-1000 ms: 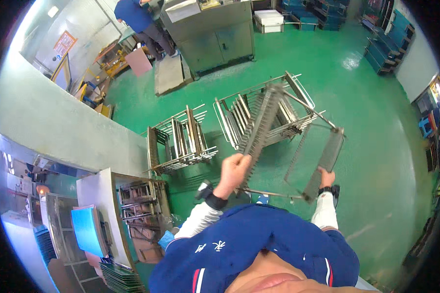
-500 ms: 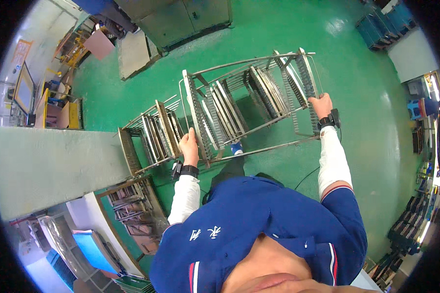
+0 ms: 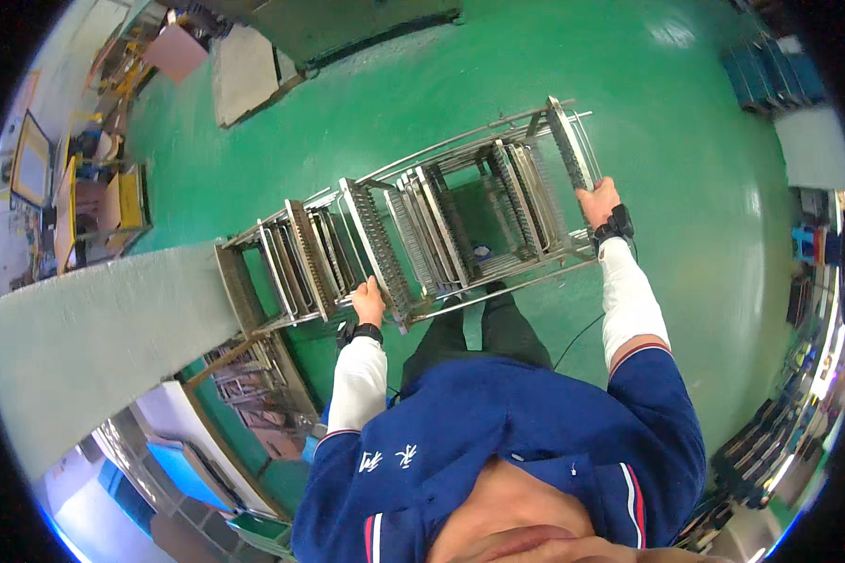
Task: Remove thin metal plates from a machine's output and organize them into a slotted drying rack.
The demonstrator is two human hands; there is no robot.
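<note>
A metal slotted rack [image 3: 377, 251] with toothed side rails spans the space in front of me. My left hand [image 3: 370, 302] is closed at its left end, by the near corner. At the other end, my right hand [image 3: 601, 202] grips the right side rail, thumb over it. Seen through the frame are several flat plate-like rails standing on edge [image 3: 526, 197]. Against the left end sits another slotted rack [image 3: 300, 258], also filled with upright pieces. How the racks bear on each other is hard to make out.
A grey column or wall [image 3: 113, 328] stands close on my left. The floor [image 3: 685, 188] is green. Far off are a grey cabinet [image 3: 366, 23] and a flat board [image 3: 244, 75]. Blue crates [image 3: 770, 75] stand at far right; a thin cable [image 3: 577, 340] lies near my legs.
The rack's slanted left rail has swung closer to the neighbouring rack, and the whole frame sits lower and more level with it. Both hands have shifted slightly; my legs have come closer beneath.
</note>
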